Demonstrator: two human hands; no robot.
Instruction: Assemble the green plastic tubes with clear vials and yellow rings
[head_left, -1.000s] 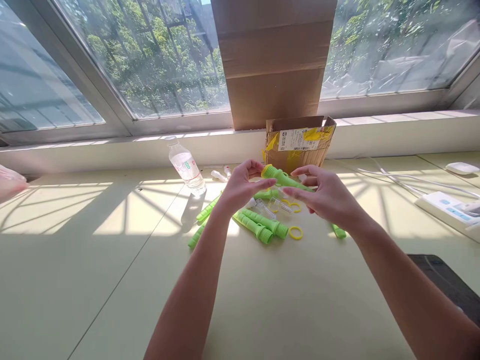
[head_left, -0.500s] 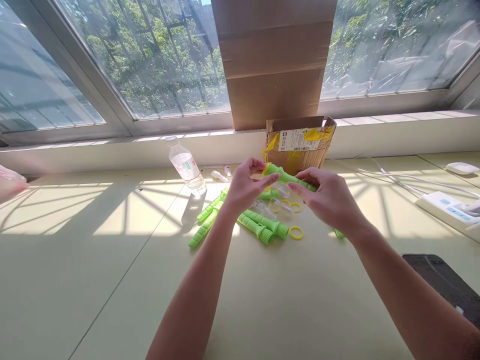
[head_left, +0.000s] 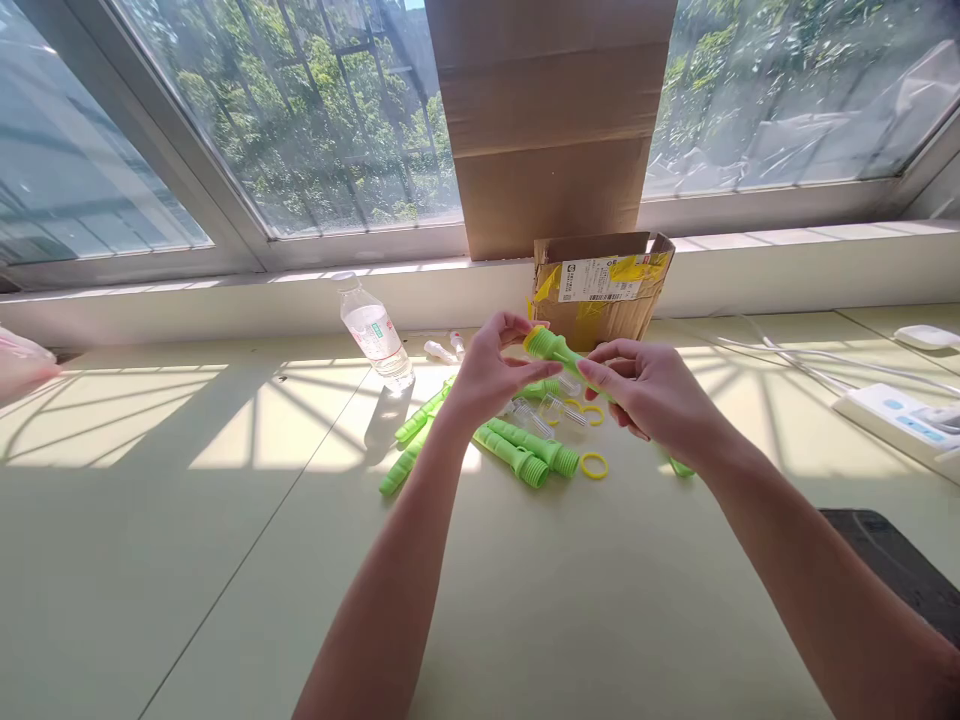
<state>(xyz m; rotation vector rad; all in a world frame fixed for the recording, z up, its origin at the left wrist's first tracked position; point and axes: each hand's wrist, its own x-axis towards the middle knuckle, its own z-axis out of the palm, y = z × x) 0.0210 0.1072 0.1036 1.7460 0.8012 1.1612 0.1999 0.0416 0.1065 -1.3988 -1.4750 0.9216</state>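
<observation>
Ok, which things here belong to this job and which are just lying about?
Likely in use: held green tube, other green tubes, loose yellow rings, clear plastic pieces.

Likely just lying about: water bottle, power strip, dark flat object, possibly the cardboard box.

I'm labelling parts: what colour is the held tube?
The held tube is light green; see the head view.

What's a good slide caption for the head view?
Right hand grips a green tube, left hand at its yellow end, above loose green tubes and yellow rings on a sunlit table.
</observation>
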